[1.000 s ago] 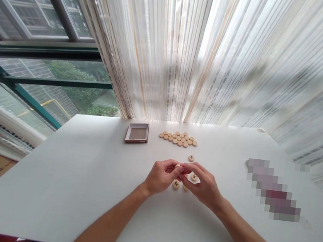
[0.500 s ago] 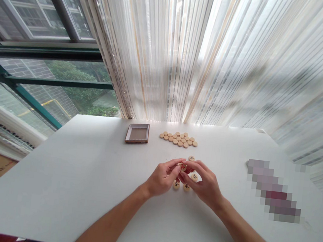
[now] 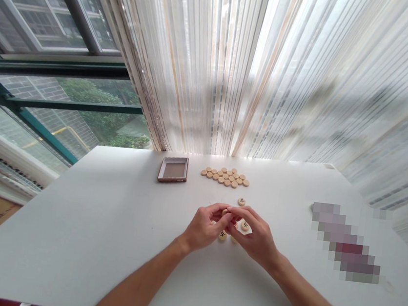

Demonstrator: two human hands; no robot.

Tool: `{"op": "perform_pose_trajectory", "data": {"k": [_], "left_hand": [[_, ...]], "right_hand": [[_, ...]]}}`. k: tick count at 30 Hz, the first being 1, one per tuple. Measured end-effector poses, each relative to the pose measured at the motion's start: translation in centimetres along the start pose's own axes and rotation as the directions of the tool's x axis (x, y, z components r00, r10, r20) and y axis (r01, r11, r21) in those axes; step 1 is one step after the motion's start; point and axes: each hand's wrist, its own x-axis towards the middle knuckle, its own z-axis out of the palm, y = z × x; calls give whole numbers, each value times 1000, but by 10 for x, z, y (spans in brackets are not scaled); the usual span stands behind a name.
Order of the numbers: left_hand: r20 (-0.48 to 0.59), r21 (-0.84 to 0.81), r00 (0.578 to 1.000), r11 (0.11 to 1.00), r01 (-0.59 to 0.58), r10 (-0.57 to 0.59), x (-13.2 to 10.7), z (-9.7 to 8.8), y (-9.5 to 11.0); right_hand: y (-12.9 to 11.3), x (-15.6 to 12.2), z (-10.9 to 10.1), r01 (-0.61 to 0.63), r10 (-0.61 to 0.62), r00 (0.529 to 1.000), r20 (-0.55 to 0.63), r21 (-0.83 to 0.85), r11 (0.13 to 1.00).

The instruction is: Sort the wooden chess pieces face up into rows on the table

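Observation:
My left hand is closed on a round wooden Chinese chess piece, pinched between thumb and fingers above the table. Meeting it from the right, my right hand has its index finger and thumb curled in against the same piece, and the fingertips of both hands partly cover it. Below and around the hands lie face-up pieces with black characters: one in front, one under the right fingers, and one farther back. Another is mostly hidden beneath my right thumb.
Behind the hands, a cluster of face-down wooden pieces lies on the white table. To their left stands a shallow open box. A blurred-out long object rests at the right. Striped curtains hang along the back edge.
The held piece has been turned between my fingers, so its red character no longer shows. My right hand has shifted slightly left, closer to my left hand.

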Motion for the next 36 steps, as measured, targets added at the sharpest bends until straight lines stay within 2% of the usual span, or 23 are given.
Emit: {"op": "perform_pose_trajectory", "data": {"k": [8,16,29,36], "left_hand": [[-24,27,1000,1000,8,-7,0,-2,1],[40,-76,999,997,18,-15,0,-2,-5],[-12,25,1000,1000,-17,17,0,-1,-4],[-3,31,1000,999,-18,18,0,-1,-2]], "right_hand": [[-1,2,-3,-11,11,1000,5,-39,999],[1,4,-4,-67,65,997,-37,-55,996],[0,5,-7,-80,80,997,10,-4,997],[1,4,-7,-100,100,995,4,-3,995]]}}
